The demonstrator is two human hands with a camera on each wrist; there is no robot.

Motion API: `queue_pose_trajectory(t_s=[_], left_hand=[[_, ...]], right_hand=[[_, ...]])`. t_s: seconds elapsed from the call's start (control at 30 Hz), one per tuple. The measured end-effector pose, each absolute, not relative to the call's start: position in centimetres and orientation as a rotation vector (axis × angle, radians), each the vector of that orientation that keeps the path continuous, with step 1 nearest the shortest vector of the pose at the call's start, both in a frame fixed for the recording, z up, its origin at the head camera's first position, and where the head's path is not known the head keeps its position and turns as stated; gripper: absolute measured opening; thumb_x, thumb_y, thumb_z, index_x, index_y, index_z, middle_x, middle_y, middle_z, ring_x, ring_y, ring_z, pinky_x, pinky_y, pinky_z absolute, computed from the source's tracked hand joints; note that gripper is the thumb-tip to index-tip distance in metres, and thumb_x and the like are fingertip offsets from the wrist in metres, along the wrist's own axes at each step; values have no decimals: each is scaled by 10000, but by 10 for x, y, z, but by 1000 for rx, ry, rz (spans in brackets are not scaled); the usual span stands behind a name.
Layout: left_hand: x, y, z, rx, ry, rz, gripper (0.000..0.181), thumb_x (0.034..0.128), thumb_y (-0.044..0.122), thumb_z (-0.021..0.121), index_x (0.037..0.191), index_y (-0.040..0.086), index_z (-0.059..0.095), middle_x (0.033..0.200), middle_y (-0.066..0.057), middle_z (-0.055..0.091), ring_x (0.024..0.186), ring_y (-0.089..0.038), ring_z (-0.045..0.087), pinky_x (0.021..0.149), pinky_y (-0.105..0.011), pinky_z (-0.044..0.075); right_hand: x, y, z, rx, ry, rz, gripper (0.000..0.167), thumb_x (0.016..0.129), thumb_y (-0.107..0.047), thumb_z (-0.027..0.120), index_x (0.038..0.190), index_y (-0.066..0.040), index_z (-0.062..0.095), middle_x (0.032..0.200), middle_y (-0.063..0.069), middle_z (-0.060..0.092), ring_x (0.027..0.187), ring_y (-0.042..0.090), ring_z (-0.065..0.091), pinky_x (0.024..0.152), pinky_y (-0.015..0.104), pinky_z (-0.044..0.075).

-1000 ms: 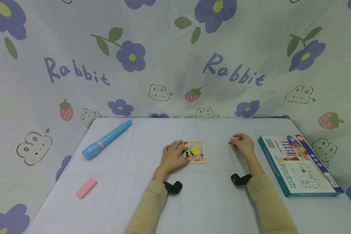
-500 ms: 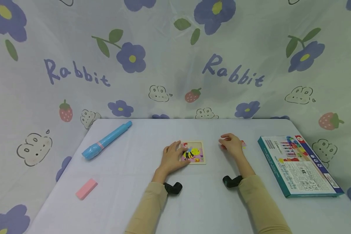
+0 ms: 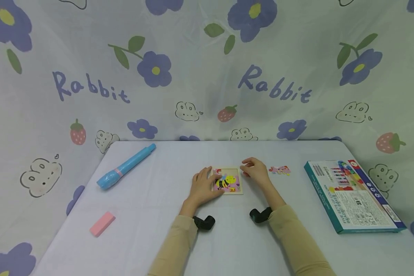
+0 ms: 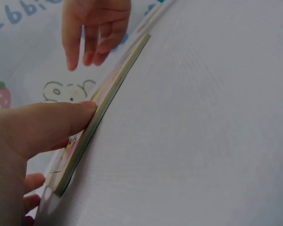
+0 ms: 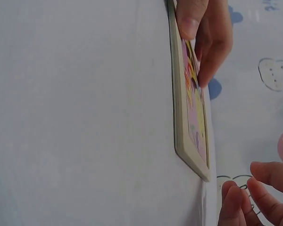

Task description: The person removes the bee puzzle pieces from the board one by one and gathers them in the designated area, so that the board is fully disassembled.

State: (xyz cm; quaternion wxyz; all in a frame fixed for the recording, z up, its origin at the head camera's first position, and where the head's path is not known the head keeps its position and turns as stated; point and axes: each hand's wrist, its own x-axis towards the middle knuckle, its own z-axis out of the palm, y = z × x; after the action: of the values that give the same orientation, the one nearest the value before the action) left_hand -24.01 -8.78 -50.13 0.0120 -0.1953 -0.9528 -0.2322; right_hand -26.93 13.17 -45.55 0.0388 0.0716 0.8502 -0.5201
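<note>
A small square wooden jigsaw puzzle with a bee picture (image 3: pixel 232 183) lies in its pale frame on the table. My left hand (image 3: pixel 202 184) holds it from the left, its thumb (image 4: pixel 82 113) on the near edge and its fingers reaching to the far side. Just right of the frame, my right hand (image 3: pixel 257 172) hovers with loosely bent fingers (image 5: pixel 269 176). Nothing shows between them in the right wrist view. Pink and red puzzle pieces (image 3: pixel 280 170) lie to the right of that hand, close together.
A teal-edged box (image 3: pixel 353 197) lies at the right side of the table. On the left are a blue pen-shaped tube (image 3: pixel 125 166) and a pink block (image 3: pixel 102 224). A patterned cloth hangs behind the table.
My right hand has moved left from the loose puzzle pieces to beside the puzzle frame, uncovering the pieces. The left hand has stayed on the puzzle.
</note>
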Motion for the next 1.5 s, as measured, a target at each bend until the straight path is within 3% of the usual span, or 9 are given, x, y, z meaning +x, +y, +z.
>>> queue_pose_trajectory(t_s=[0.23, 0.47, 0.73, 0.97, 1.5], left_hand=[[-240, -87, -501, -611, -2967, -718, 574, 774, 547, 594, 1268, 258, 551, 1469, -119, 292, 1365, -301, 214, 1076, -488, 156], [-241, -88, -502, -612, -2948, -679, 667, 764, 550, 599, 1314, 189, 489, 1452, -130, 323, 1350, -308, 249, 1063, -500, 182], [-241, -88, -503, -586, -2953, -698, 772, 753, 575, 604, 1346, 109, 439, 1456, -110, 332, 1350, -288, 257, 1065, -490, 190], [-242, -89, -501, -577, -2957, -714, 809, 742, 571, 621, 1363, 91, 426, 1460, -89, 345, 1347, -274, 278, 1065, -475, 208], [-243, -94, -500, -586, -2940, -732, 814, 745, 545, 630, 1370, 72, 411, 1437, -90, 389, 1330, -274, 320, 1050, -462, 251]], right_hand=[[-268, 115, -455, 144, 2612, -1554, 262, 845, -127, 648, 1069, 3, 607, 933, 143, 577, 662, 154, 591, 622, 240, 517], [-267, 102, -458, 28, 2646, -1481, 238, 845, -131, 646, 1047, -10, 613, 933, 135, 595, 648, 149, 572, 555, 218, 462], [-269, 93, -464, -118, 2648, -1390, 171, 843, -147, 657, 995, -70, 640, 910, 78, 621, 799, 189, 565, 648, 263, 475], [-270, 87, -464, -293, 2723, -1251, 130, 826, -153, 674, 937, -86, 660, 827, 35, 599, 766, 176, 546, 660, 292, 446], [-274, 74, -467, -345, 2824, -955, 199, 801, -224, 715, 962, -109, 704, 808, 15, 551, 716, 145, 488, 642, 283, 403]])
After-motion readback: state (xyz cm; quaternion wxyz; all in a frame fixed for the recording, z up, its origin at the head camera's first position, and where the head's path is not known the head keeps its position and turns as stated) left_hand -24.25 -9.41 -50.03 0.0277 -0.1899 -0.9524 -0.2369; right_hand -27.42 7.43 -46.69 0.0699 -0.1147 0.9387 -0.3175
